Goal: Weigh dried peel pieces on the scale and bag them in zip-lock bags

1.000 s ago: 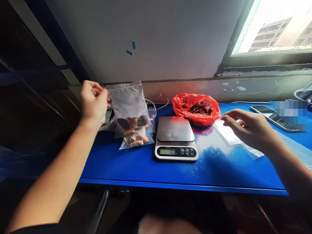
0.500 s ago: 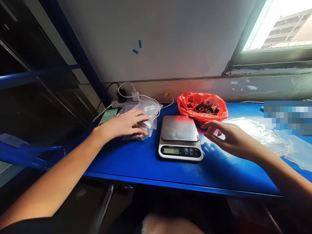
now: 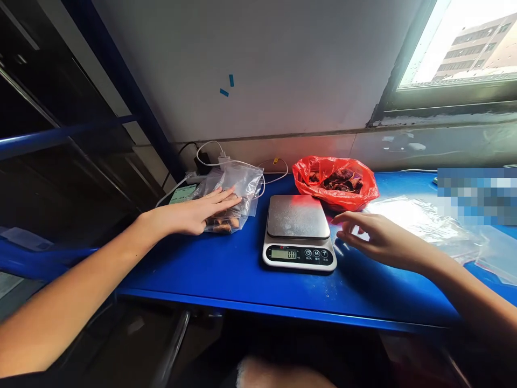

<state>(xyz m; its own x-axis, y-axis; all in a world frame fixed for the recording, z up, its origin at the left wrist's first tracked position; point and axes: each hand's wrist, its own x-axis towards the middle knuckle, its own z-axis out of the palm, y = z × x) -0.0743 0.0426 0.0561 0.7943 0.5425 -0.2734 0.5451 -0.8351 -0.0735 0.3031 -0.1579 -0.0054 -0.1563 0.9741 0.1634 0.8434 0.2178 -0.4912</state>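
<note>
My left hand (image 3: 197,212) lies with fingers stretched out across a pile of clear plastic bags (image 3: 248,180). Brown dried pieces (image 3: 223,223) show through the bag nearest its fingers. Just right of the digital kitchen scale (image 3: 299,215), my right hand (image 3: 377,234) hovers with loosely bent fingers apart and nothing visible in them. The scale's metal plate is bare and its display reads 0.0. Behind the scale a red plastic bag (image 3: 361,199) stands open, with dark reddish dried pieces (image 3: 343,180) inside.
Flat clear plastic bags (image 3: 420,218) lie on the blue table (image 3: 226,275) at the right. A phone (image 3: 182,194) with a timer is partly covered behind the left hand. White cables (image 3: 278,178) run along the wall. A blue metal post (image 3: 129,81) rises at the left.
My left hand has shifted slightly left and its fingers lie flatter on the bags, so more brown pieces show. My right hand stays by the scale, almost unmoved.
</note>
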